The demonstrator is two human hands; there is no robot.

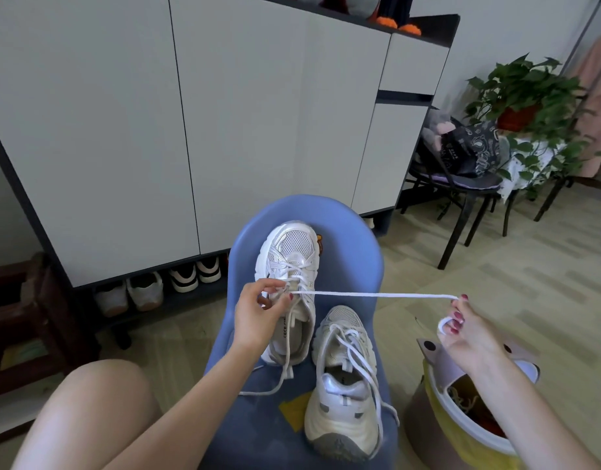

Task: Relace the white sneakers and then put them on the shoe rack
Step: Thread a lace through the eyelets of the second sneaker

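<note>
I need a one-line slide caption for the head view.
Right hand pulls a lace taut from the sneaker.

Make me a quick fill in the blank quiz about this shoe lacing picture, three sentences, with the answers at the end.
1. Both white sneakers sit on a plastic chair coloured ____.
2. The taut lace is pulled out sideways by the ____ hand.
3. The left hand steadies the sneaker lying ____ from the person.

Missing words: blue; right; farther
</note>
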